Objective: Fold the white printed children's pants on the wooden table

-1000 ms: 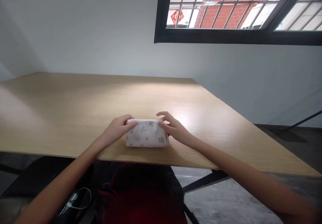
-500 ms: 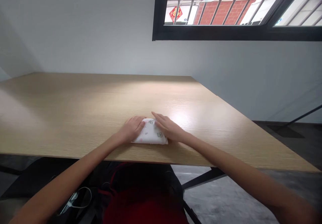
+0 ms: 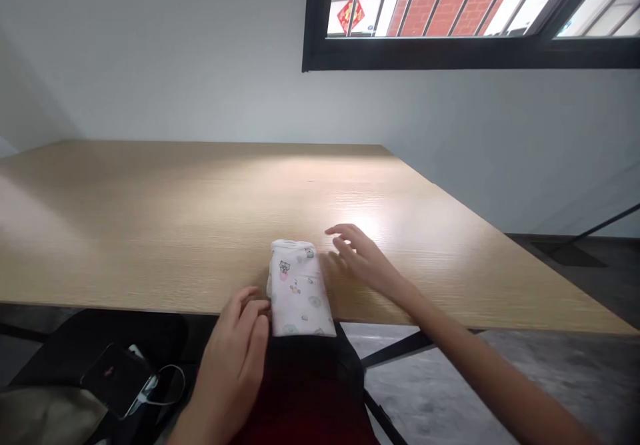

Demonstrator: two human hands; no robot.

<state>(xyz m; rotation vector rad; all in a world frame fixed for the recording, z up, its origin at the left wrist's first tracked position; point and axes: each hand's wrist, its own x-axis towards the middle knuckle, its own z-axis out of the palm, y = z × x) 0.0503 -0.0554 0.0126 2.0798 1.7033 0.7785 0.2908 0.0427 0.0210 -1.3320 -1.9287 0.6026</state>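
Left hand point(image 3: 233, 352): low at the table's front edge, fingers loosely bent beside the left side of a folded printed cloth point(image 3: 303, 292); whether the fingertips touch it, or thumb and fingers meet, I cannot tell, as the back of the hand hides the gap.

Right hand point(image 3: 367, 262): thumb and fingers parted, nothing between them, just off the cloth's far right side and over the wood.

Folded cloth: lies lengthwise towards the person, small animal drawings facing up, its near end reaching past the table edge in this view; whether that end hangs or is raised is unclear.

Placement: being at the near edge, between both hands, probably lets either hand reach a side without stretching.

Table point(image 3: 150, 232): pale wood, with a bright patch of light beyond the right hand.

Seat at lower left: a dark phone-like device point(image 3: 117, 378), a white cable point(image 3: 175, 368) looping beside it, and greyish fabric point(image 3: 45, 415) at the corner.

Beyond: plain wall point(image 3: 175, 58) and a barred window point(image 3: 420, 52) showing red brick and a red diamond-shaped decoration point(image 3: 351, 15).

In the way: the left hand covers part of the front edge and the lap below.
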